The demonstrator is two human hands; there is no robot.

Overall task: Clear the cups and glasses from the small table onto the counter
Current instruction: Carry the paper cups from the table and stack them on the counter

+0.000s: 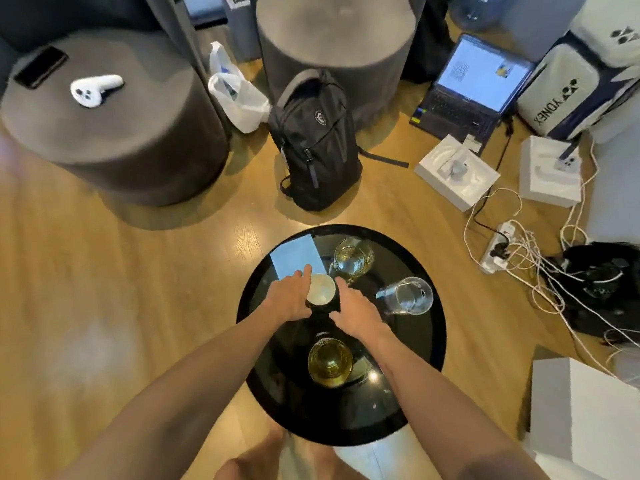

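A small round black table (426, 344) stands below me. A white cup (321, 288) sits near its middle. My left hand (289, 299) is against the cup's left side and my right hand (356, 311) is by its right side, fingers spread around it. A short glass (353, 255) stands behind the cup. A clear glass mug (410, 295) lies to the right. Closer to me stands a glass with yellow liquid (329, 362). No counter is in view.
A blue card (296, 255) lies on the table's far left. A black backpack (317, 143), two grey round stools (114, 133), a laptop (474, 88), white boxes (457, 171) and a power strip with cables (498, 251) crowd the wooden floor.
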